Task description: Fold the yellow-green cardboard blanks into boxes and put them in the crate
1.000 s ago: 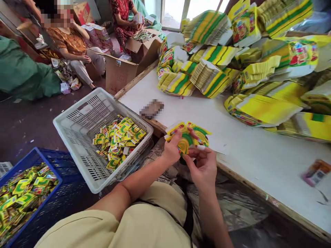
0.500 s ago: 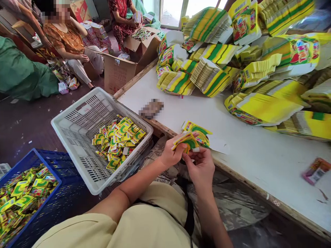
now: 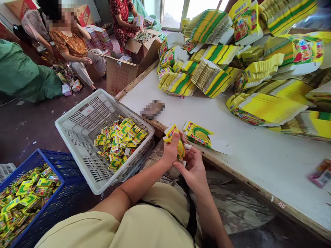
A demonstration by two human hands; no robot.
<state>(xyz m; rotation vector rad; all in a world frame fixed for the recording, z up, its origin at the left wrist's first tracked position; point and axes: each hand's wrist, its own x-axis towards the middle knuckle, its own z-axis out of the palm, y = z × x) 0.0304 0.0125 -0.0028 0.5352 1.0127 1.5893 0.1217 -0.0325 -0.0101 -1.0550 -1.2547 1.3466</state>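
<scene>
My left hand (image 3: 171, 150) is closed around a small yellow-and-green printed carton (image 3: 180, 148), its upper end flaps standing out. My right hand (image 3: 193, 165) is at the carton's lower end, thumb and fingers around the edge there; a white wrap covers one fingertip. Just beyond, at the table edge, lies a flat stack of similar cartons (image 3: 198, 133). To the left of my hands, a white plastic crate (image 3: 103, 98) holds many small yellow-green cartons (image 3: 125, 132).
Bundles of flat yellow cartons (image 3: 207, 75) are heaped on the white table (image 3: 248, 151). A blue crate (image 3: 72, 172) of filled cartons stands lower left. Beyond are a cardboard box (image 3: 117, 75), a green sack (image 3: 28, 74) and several people seated or bending. A blurred packet (image 3: 322, 174) lies right.
My left hand has turned the carton more upright and moved it slightly left, off the stack. My right hand has shifted left and down, its fingers more spread. The view has shifted slightly.
</scene>
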